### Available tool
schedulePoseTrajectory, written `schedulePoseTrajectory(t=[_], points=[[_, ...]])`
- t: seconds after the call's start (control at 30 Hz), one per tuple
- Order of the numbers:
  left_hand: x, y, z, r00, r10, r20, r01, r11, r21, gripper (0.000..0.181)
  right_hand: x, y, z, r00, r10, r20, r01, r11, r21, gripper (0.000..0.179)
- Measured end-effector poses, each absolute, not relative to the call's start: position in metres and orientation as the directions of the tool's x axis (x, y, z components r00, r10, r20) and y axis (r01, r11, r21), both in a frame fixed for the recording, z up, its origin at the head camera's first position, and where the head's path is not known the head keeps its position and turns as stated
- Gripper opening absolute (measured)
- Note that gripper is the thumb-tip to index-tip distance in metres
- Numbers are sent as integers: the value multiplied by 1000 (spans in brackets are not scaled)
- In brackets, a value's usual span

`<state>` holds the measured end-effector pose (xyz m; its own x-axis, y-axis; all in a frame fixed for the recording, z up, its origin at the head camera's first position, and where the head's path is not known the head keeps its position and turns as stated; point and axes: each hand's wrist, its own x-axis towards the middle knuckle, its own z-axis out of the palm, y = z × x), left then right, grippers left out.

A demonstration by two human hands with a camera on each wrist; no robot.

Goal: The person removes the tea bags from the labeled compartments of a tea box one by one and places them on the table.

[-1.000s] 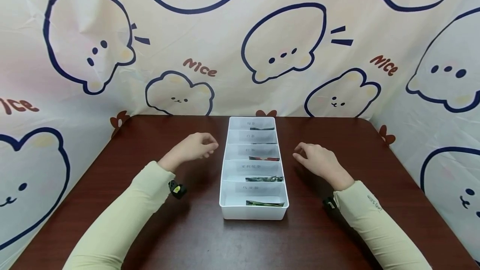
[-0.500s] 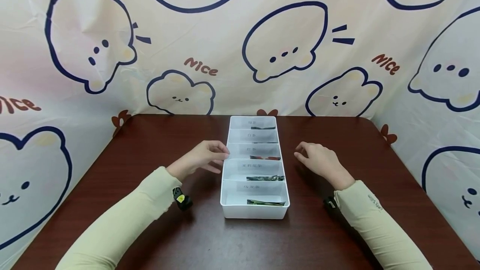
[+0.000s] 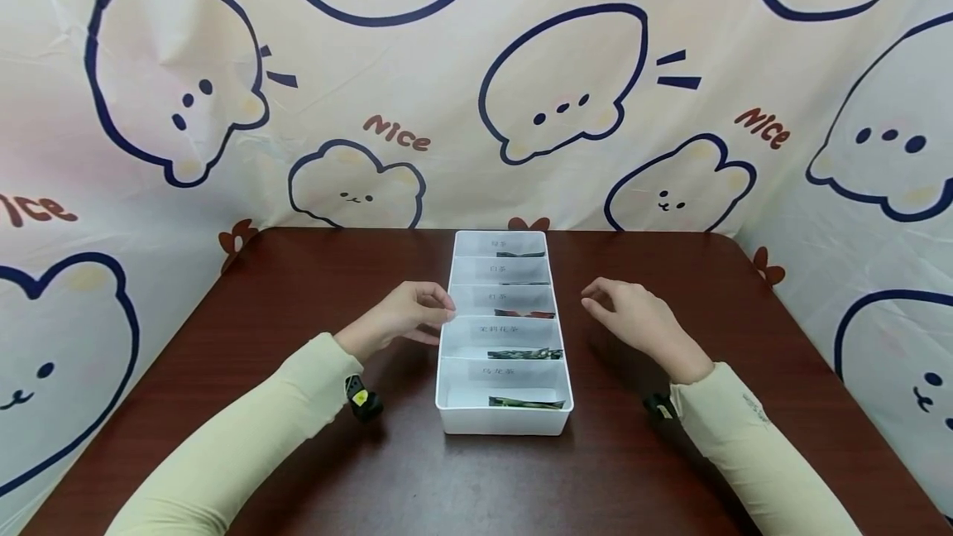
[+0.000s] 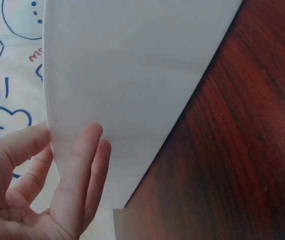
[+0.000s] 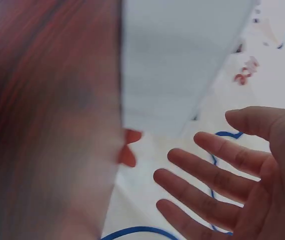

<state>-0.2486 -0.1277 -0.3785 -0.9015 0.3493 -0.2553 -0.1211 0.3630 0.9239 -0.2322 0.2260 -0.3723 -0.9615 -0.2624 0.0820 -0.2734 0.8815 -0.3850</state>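
A long white box (image 3: 502,423) with divided compartments stands on the table, its printed labels facing me. My left hand (image 3: 405,313) is at the box's left side, fingertips right at the rim. In the left wrist view, two of that hand's fingers (image 4: 93,145) lie along the outer wall, and the thumb reaches the rim. To the right of the box and apart from it is my right hand (image 3: 633,317), fingers relaxed, holding nothing. Slim sachets lie in the compartments: a green one (image 3: 526,404) at the front, a patterned one (image 3: 524,354) behind, then a red one (image 3: 524,314).
The box stands on a dark brown wooden table (image 3: 491,486). A cream sheet with cartoon drawings (image 3: 447,81) hangs behind and along both sides. Dark wrist cameras (image 3: 363,399) are strapped at both cuffs.
My left hand has moved right and slightly nearer, from beside the box to its left rim. My right hand has barely moved, and the box stays in place.
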Motion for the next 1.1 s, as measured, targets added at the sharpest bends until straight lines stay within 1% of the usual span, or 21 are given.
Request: schedulePoseTrajectory(t=[0.1, 0.27, 0.37, 0.47, 0.67, 0.8, 0.97, 1.1], points=[[-251, -129, -381, -900, 354, -253, -116, 364, 924, 19, -222, 225, -360, -954, -280, 102, -294, 824, -484, 27], [-252, -129, -381, -898, 354, -260, -123, 366, 923, 20, -201, 222, -345, -941, -318, 117, -314, 687, -655, 27], [-251, -130, -381, -898, 353, -263, -125, 368, 922, 19, -186, 219, -339, -922, -371, 110, -329, 602, -728, 24], [-251, -130, -381, -898, 355, -261, -124, 365, 923, 19, -172, 213, -338, -893, -442, 90, -344, 539, -769, 21], [-251, -129, -381, -897, 357, -261, -123, 365, 923, 18, -153, 203, -351, -799, -599, 57, -395, 452, -800, 23], [-251, -129, -380, -896, 360, -260, -124, 359, 925, 18, -148, 199, -361, -750, -661, 31, -430, 450, -783, 23], [-251, -129, -379, -894, 362, -263, -125, 362, 924, 18, -146, 195, -369, -724, -689, -9, -448, 481, -754, 18], [-251, -129, -380, -894, 364, -262, -121, 367, 922, 18, -145, 194, -372, -723, -691, 0, -470, 493, -732, 12]])
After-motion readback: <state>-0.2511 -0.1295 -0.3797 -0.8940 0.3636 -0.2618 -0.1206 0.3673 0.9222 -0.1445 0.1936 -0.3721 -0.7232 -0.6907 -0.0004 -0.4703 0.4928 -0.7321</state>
